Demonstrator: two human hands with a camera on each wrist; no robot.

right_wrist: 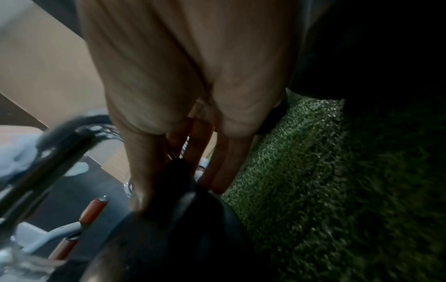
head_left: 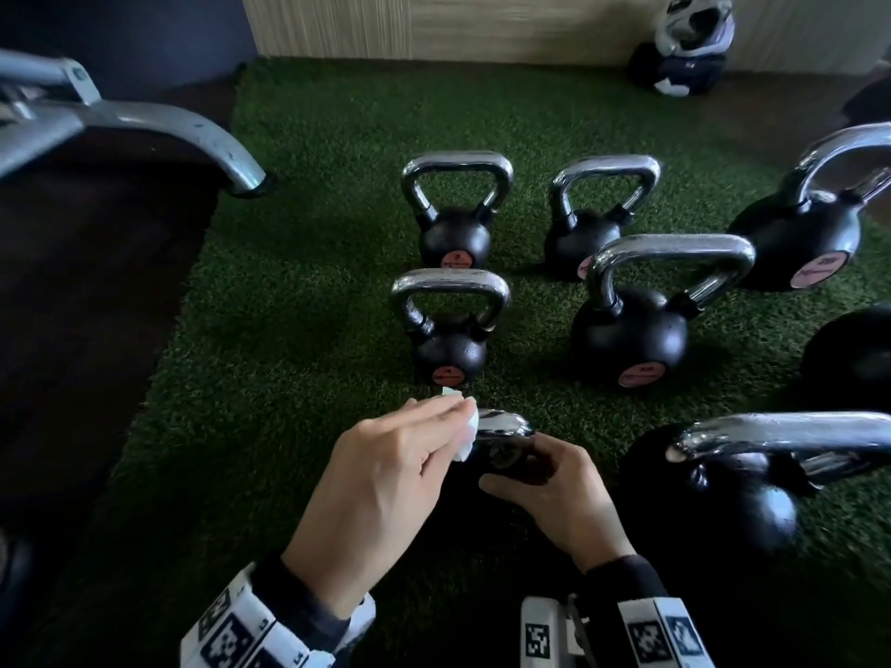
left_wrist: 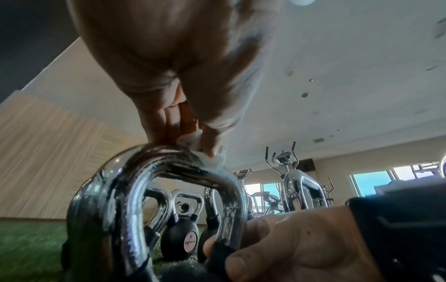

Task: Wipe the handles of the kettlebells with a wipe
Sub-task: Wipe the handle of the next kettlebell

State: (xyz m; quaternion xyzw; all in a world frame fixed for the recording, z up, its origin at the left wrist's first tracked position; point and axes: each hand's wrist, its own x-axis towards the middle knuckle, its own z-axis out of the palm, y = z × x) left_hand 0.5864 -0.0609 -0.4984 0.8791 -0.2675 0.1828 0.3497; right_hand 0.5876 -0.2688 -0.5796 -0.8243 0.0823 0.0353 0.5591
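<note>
Nearest the person, the kettlebell (head_left: 506, 462) stood on the green turf (head_left: 308, 291), in front of the next kettlebell (head_left: 451, 330) in its row. Its chrome handle (left_wrist: 135, 183) rose between both hands. Lower down, the right hand (head_left: 554, 494) curled around the handle's side, thumb across the black body. Atop the handle, the left hand (head_left: 385, 479) pinched the white wipe (head_left: 130, 433) (left_wrist: 205, 150) between fingers and thumb, pressing it on the bar.

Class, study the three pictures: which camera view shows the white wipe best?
The left wrist view: the wipe is pinched by the left hand against the chrome handle. The head view shows only its edges past the fingers. The right wrist view does not show it.
</note>
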